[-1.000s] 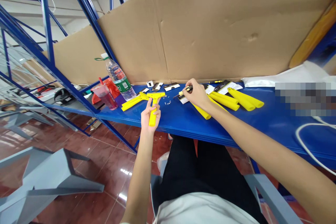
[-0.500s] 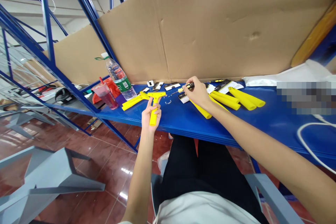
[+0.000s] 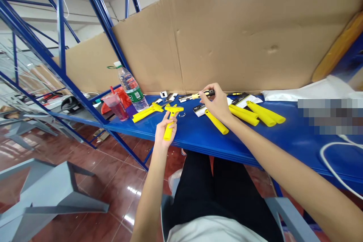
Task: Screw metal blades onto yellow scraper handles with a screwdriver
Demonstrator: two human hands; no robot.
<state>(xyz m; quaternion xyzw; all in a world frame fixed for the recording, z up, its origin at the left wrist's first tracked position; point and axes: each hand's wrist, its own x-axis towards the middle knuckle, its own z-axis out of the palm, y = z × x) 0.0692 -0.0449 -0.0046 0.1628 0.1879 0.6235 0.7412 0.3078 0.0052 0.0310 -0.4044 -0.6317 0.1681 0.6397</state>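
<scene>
The left hand [image 3: 163,130] grips a yellow T-shaped scraper [image 3: 174,109] over the desk's [image 3: 190,132] near edge; the right hand [image 3: 214,100] pinches a screwdriver [image 3: 196,96] apart from it. Screw-driving seems in hand; the next move calls for aligning the tip with a steady scraper head.

Drinks beside a tall cardboard sheet [image 3: 227,34], at the back of a blue desk [image 3: 195,133].
A clear bottle [image 3: 135,92] with a green label and white cap stood near a reddish cup [image 3: 117,107] with a red straw, a crumpled red bag [image 3: 124,97] just behind the cup; blue metal posts [image 3: 99,9] rose at the left. A white package [image 3: 303,90] lay at the right, where a white cable [image 3: 323,159] curved. A grey plastic seat [image 3: 51,183] stood on the glossy reddish tiled floor [image 3: 113,181].
</scene>
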